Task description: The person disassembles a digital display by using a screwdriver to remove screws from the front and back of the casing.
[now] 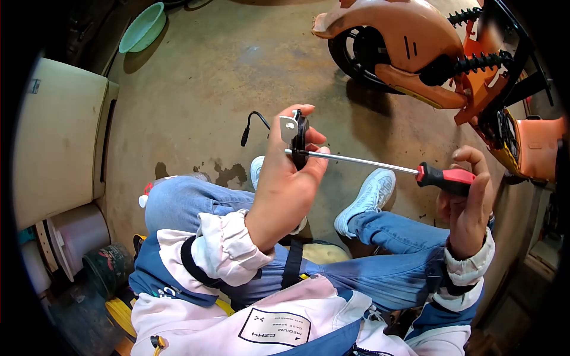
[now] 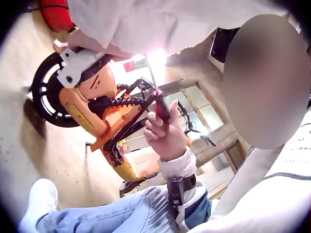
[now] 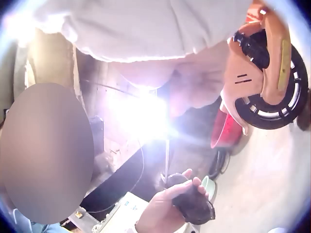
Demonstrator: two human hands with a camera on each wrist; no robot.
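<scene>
My left hand [image 1: 285, 199] grips a black disc-shaped horn [image 1: 300, 139] between fingers and thumb, in front of my knees. A silver bracket [image 1: 288, 128] with a hole stands on its side, and a short black cable with a plug [image 1: 244, 137] hangs out to the left. My right hand [image 1: 469, 207] holds a screwdriver [image 1: 448, 179] by its red and black handle. The long shaft points left, and its tip overlaps the horn's lower end beside my left thumb. In the right wrist view glare hides much of the right hand, while the horn [image 3: 192, 203] shows in the left.
An orange scooter [image 1: 409, 41] with black shock absorbers stands at the upper right. A pale green basin [image 1: 142, 28] lies on the concrete floor [image 1: 225, 83]. To the left are a white cabinet [image 1: 59, 136] and a dark bucket [image 1: 107, 270]. My shoes rest on the floor below my hands.
</scene>
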